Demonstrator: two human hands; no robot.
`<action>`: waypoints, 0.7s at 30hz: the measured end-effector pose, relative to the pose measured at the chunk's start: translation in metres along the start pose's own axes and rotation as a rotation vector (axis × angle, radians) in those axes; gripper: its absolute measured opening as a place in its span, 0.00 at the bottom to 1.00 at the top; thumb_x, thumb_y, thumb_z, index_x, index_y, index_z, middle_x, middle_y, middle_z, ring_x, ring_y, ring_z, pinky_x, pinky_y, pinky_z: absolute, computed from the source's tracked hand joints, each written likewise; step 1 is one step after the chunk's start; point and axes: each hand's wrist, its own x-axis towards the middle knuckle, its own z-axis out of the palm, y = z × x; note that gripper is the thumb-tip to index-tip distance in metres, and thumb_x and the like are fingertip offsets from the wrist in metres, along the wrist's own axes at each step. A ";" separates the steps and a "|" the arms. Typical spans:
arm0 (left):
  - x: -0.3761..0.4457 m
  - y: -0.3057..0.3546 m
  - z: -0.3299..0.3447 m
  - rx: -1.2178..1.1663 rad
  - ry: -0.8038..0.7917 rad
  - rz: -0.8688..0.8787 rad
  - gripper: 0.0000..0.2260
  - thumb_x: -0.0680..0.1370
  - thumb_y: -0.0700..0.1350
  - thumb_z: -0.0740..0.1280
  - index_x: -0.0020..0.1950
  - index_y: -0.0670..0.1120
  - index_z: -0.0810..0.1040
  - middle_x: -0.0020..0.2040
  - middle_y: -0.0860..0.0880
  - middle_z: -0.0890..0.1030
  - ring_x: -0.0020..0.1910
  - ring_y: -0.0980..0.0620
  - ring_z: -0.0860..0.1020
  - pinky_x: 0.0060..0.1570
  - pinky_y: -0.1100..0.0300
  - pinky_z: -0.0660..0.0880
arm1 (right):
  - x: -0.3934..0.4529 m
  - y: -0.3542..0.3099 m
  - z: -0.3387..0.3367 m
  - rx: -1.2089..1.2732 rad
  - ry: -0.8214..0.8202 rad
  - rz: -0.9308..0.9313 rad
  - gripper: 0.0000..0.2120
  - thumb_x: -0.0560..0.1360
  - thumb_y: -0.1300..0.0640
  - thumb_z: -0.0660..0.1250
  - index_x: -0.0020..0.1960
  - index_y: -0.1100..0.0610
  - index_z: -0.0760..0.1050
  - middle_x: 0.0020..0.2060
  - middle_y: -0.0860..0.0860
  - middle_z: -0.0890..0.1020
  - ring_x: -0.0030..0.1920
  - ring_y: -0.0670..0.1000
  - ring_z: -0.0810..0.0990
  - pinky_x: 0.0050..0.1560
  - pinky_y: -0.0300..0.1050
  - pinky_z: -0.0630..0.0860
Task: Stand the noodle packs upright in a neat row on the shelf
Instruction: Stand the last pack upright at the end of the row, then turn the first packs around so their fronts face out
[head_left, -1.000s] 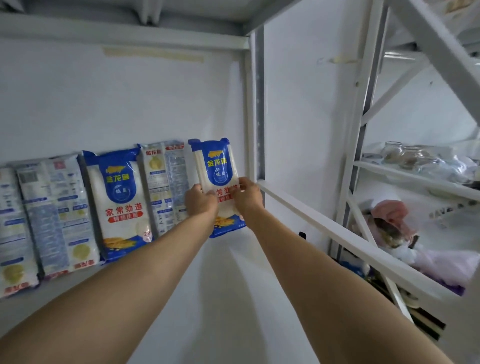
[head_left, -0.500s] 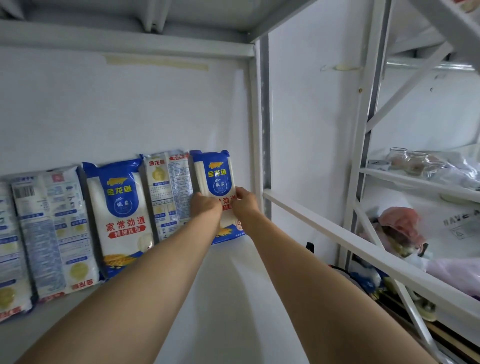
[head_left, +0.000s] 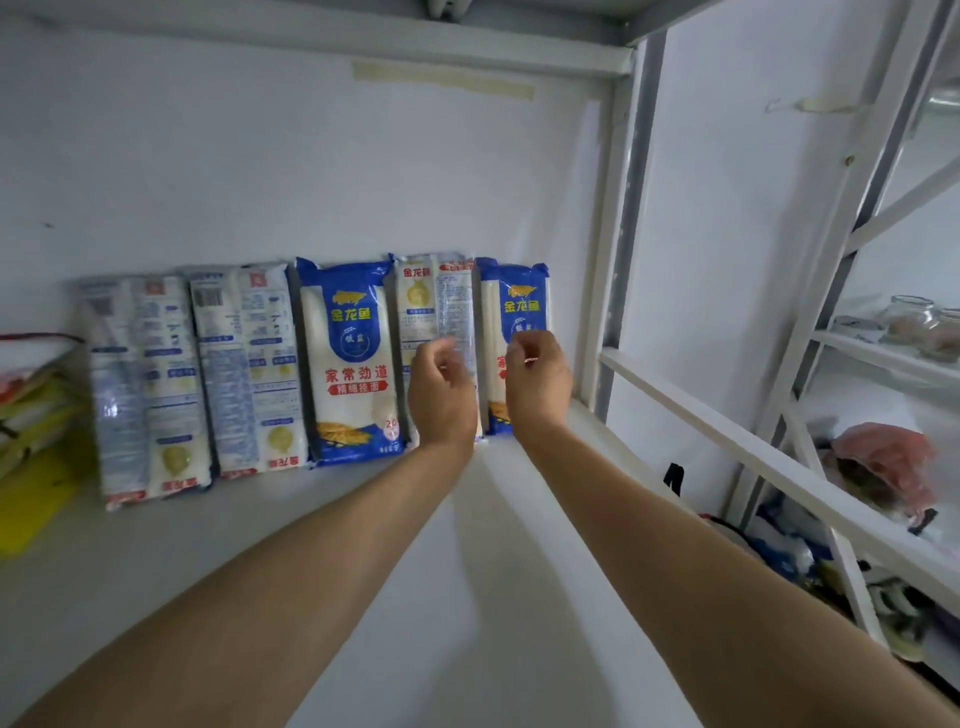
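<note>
Both hands prob. just off rightmost pack.

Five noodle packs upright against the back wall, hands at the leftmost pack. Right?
Not quite. The head view shows both hands at the right end of the row: left hand in front of the fourth pack, right hand in front of the rightmost pack. Five upright packs is correct.

noodle packs: five | upright, side by side | against shelf back wall
</note>
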 end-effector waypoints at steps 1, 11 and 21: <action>0.001 -0.002 -0.012 -0.026 0.030 -0.019 0.10 0.81 0.43 0.61 0.60 0.44 0.76 0.58 0.47 0.80 0.56 0.47 0.80 0.56 0.50 0.79 | -0.008 -0.004 0.005 0.023 -0.040 0.008 0.08 0.78 0.58 0.60 0.53 0.55 0.77 0.47 0.49 0.81 0.48 0.51 0.79 0.52 0.51 0.78; 0.027 -0.021 -0.140 0.121 0.295 -0.061 0.12 0.80 0.39 0.58 0.62 0.40 0.74 0.60 0.40 0.78 0.58 0.42 0.78 0.59 0.51 0.75 | -0.089 -0.061 0.094 0.120 -0.468 0.089 0.13 0.78 0.56 0.60 0.58 0.58 0.78 0.49 0.55 0.85 0.50 0.56 0.83 0.55 0.54 0.80; 0.089 -0.031 -0.267 0.251 0.369 -0.265 0.24 0.73 0.45 0.58 0.68 0.39 0.70 0.64 0.36 0.76 0.62 0.36 0.77 0.60 0.42 0.75 | -0.146 -0.107 0.186 0.074 -0.915 0.127 0.21 0.78 0.53 0.61 0.70 0.55 0.72 0.64 0.56 0.79 0.62 0.59 0.79 0.65 0.54 0.75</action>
